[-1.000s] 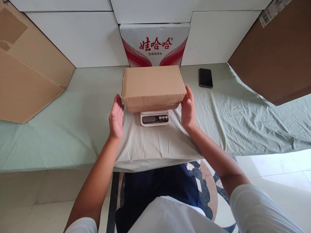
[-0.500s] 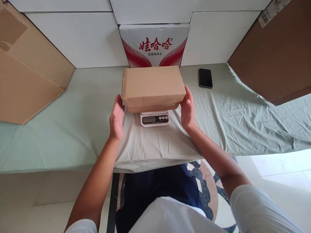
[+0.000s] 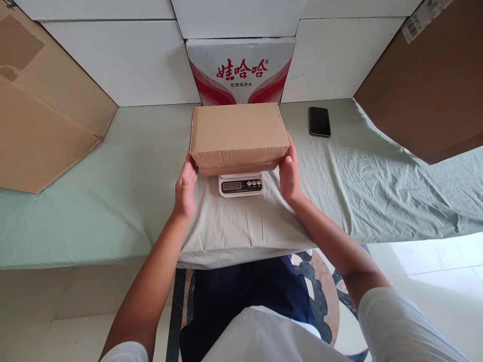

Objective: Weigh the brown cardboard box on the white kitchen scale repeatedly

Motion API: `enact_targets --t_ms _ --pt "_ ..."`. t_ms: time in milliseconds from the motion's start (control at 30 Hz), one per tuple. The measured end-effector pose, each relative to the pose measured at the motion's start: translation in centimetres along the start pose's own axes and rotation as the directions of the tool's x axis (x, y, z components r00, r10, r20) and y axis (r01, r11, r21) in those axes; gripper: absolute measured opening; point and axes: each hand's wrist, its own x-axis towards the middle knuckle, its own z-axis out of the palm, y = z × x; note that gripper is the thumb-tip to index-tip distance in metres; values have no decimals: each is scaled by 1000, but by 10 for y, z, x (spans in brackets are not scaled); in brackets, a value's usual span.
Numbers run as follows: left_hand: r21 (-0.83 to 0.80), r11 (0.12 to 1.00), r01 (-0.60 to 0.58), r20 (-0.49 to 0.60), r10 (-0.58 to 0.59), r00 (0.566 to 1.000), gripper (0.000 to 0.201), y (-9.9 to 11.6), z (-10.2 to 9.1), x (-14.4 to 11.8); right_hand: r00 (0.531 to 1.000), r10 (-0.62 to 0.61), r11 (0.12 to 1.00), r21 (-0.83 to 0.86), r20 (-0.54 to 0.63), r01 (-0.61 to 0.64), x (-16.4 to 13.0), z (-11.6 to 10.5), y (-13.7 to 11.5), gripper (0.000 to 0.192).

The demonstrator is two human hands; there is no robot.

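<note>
While the plain brown cardboard box point(image 3: 238, 134) sits on the small white digital scale point(image 3: 240, 184) at mid tabletop point(image 3: 113, 201), its long axis runs left-right btwn both hands. Left hand point(image 3: 184, 188): open, fingers up, touching box's left end near the bottom edge. Right hand point(image 3: 290, 173): open, palm inward, against the right end. Both equally near, forearms angled inward. Black phone point(image 3: 319, 121) lies apart, far right.
</note>
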Motion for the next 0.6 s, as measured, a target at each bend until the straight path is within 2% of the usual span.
enact_targets --t_ms 100,233,600 --pt "8 1000 18 -2 -18 1000 89 -3 1 -1 1000 11 1000 14 11 -11 0 2 0 79" --pt "21 999 27 19 -27 999 91 -7 0 -2 999 2 1000 7 34 -2 -1 6 -6 70" --pt "4 1000 23 44 -23 999 88 -9 1 -3 999 -11 1000 -2 51 11 -3 9 -8 64"
